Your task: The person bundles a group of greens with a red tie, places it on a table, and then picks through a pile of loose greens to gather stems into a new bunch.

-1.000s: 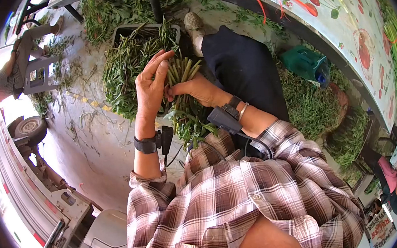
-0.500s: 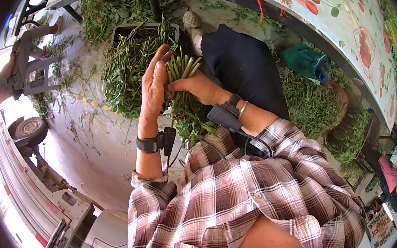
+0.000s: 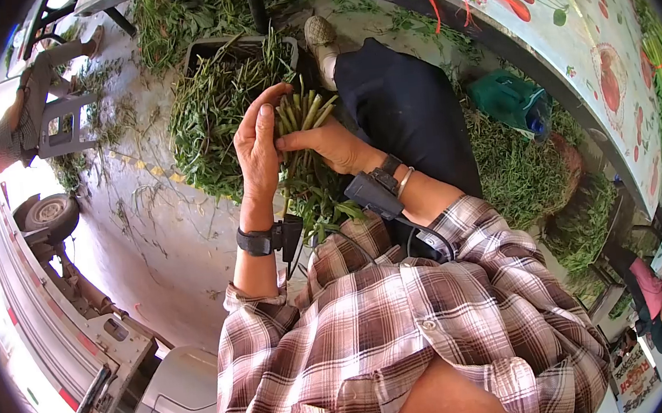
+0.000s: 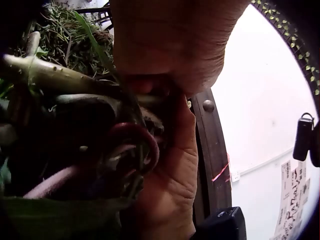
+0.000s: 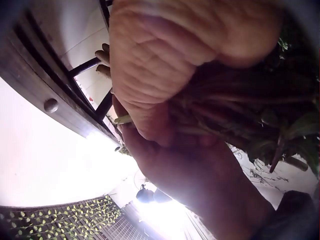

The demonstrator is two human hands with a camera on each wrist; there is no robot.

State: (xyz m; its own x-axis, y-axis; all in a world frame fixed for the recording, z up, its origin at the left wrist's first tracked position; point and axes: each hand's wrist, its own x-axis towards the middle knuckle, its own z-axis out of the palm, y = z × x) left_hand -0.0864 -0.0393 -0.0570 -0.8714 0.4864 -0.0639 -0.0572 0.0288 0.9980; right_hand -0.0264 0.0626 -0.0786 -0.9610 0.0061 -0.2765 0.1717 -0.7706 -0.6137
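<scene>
A bunch of leafy green stems (image 3: 310, 111) stands between the two hands in the head view, its cut ends pointing away from the body and its leaves hanging toward the shirt. My right hand (image 3: 333, 144) grips it around the middle, thumb laid across the stems. My left hand (image 3: 256, 151) is cupped against the bunch's left side, thumb upright and fingers bent slightly near the cut ends. In the left wrist view, thick pale stems (image 4: 65, 72) run beside the hands. The right wrist view has a green stem tip (image 5: 122, 120) poking out between the hands.
A dark crate (image 3: 201, 53) heaped with greens sits just beyond the left hand. The table (image 3: 571, 48) with a fruit-print cover runs along the upper right. A green plastic bag (image 3: 508, 102) lies near more greens. Far left are a grey stool (image 3: 68, 124) and a parked vehicle (image 3: 32, 291).
My left hand has drawn slightly toward the body and right, and its fingers, straighter before, now bend beside the stem ends. The right hand keeps its hold on the bunch.
</scene>
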